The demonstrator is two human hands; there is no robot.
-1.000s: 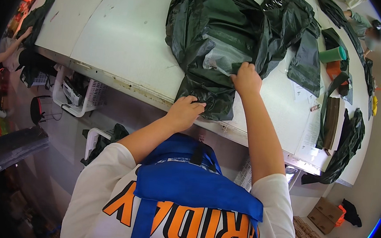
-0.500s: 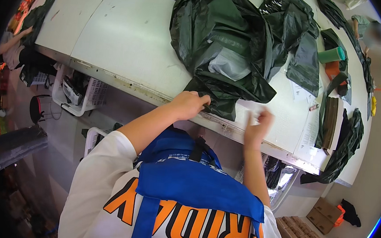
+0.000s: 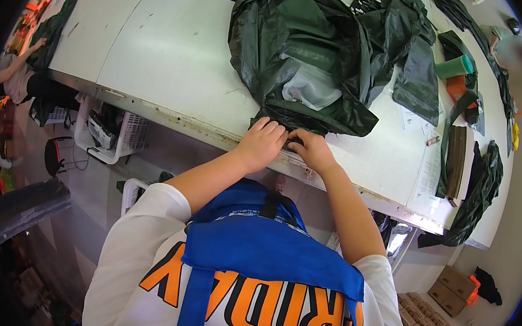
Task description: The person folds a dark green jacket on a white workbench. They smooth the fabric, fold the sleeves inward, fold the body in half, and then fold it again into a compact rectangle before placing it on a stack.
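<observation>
A dark green, shiny waterproof garment [image 3: 255,46] lies bunched on the white table [image 3: 178,52], its near end at the front edge. A pale grey mesh lining [image 3: 310,86] shows within its folds. My left hand [image 3: 261,143] is closed on the near edge of the garment, knuckles up. Right beside it, my right hand [image 3: 313,152] pinches the same edge with bent fingers. Both hands almost touch. The fabric under the fingers is mostly hidden.
More dark green pieces [image 3: 417,83] lie to the right, near papers, a green roll [image 3: 454,67] and a brown stack [image 3: 456,163]. White baskets [image 3: 129,134] stand below the table. Cartons [image 3: 447,291] sit on the floor at right. Another person [image 3: 20,73] works at far left.
My right hand has come left from above the table to the garment's edge beside my left hand. The near flap is now gathered up under the fingers.
</observation>
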